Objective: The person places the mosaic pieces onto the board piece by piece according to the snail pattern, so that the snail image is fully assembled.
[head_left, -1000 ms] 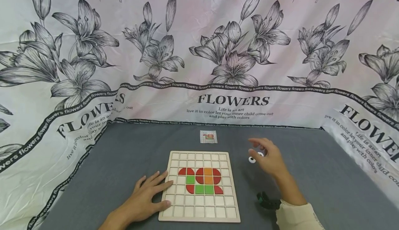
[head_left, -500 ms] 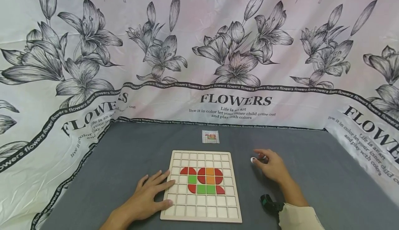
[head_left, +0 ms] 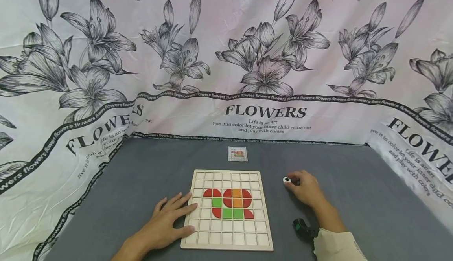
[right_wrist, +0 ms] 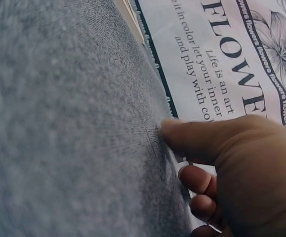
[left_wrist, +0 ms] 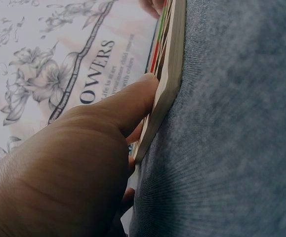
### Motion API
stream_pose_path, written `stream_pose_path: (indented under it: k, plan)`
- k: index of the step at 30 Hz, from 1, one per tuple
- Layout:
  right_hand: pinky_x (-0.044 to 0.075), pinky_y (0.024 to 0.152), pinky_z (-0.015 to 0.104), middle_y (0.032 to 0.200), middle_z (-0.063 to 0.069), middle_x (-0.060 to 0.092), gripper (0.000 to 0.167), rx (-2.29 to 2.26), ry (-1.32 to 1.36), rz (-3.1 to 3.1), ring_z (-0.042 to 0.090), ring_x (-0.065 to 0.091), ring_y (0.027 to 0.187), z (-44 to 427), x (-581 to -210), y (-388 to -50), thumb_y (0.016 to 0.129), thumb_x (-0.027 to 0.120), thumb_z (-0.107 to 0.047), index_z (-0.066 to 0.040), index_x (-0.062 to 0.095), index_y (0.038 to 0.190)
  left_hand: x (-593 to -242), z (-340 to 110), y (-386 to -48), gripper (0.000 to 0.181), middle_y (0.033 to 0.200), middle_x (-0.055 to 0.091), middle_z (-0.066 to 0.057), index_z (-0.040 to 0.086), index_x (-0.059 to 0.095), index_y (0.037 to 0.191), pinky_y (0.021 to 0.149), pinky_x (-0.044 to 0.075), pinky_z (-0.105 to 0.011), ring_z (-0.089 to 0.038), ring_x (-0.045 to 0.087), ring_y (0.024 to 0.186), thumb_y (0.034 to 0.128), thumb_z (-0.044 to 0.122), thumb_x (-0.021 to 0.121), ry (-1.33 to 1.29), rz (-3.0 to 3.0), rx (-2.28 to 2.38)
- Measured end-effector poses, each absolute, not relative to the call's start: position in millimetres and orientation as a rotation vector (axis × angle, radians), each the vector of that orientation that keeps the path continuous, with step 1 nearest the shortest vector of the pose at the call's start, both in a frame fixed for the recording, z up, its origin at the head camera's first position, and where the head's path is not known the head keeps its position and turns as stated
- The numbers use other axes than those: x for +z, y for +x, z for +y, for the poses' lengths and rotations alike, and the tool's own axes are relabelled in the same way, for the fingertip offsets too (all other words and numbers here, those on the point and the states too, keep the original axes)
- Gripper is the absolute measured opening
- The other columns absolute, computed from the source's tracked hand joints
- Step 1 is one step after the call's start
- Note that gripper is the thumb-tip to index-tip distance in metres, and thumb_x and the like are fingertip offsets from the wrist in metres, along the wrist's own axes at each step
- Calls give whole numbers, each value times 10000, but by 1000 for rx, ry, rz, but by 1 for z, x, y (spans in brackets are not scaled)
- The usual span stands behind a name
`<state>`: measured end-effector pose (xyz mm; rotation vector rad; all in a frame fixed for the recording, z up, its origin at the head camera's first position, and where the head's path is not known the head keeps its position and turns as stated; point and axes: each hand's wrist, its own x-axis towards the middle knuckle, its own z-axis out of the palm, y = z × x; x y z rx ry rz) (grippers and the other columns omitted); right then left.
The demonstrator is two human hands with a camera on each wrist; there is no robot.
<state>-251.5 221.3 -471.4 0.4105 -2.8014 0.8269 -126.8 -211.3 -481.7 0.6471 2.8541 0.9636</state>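
A pale wooden grid board (head_left: 231, 247) lies flat in the middle of the table. Set in its cells are red curved pieces (head_left: 217, 213), green squares (head_left: 228, 213) and orange squares (head_left: 237, 193). My left hand (head_left: 163, 222) rests with spread fingers on the board's left edge; the left wrist view shows its thumb (left_wrist: 140, 91) against that edge. To the right of the board, my right hand (head_left: 307, 189) pinches a small white disc with a black dot (head_left: 286, 180), like an eye piece, at table level. In the right wrist view the fingers hide the disc.
Behind the board lies a small picture card (head_left: 237, 154) with a gridded pattern. A dark band with a green patch (head_left: 301, 227) is at my right wrist. Grey cloth (head_left: 148, 166) covers the table, and a flower-printed curtain (head_left: 262, 117) hangs around the back and sides.
My right hand has come down onto the white eye pieces, and its fingers have closed in on them. Only one disc still shows. The left hand and the board stay in place.
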Motion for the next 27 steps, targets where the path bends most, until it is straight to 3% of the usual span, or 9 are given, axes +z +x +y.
stream_pose_path:
  k: [8,13,21,27]
  plan:
    - [459,763,521,972,108,654,243,862,421,-2681,317,598,887,215,-464,-248,852,745,-141,-25,714,1063,-481,-211,-126,645,1537,323,-48,193,557,1396,1033,17,-632,-359,215,1407,879,577,604,641,2856,973]
    - [443,741,491,951,96,669,229,849,508,-2577,313,590,874,208,-454,-247,815,757,-91,-18,722,1029,-481,-211,-127,643,1534,328,-48,194,558,1395,1033,17,-628,-356,219,1406,881,579,599,641,2862,969]
    - [416,643,394,879,53,662,235,841,602,-2416,270,567,786,199,-439,-242,761,781,-39,-7,729,988,-481,-210,-127,638,1532,331,-48,193,562,1391,1033,19,-629,-353,222,1406,883,577,599,647,2865,970]
    - [487,611,389,885,21,653,274,824,669,-2315,193,549,782,188,-419,-233,753,799,-42,-19,728,1017,-480,-210,-127,649,1535,324,-46,187,556,1396,1033,17,-629,-352,217,1407,881,580,599,645,2857,963]
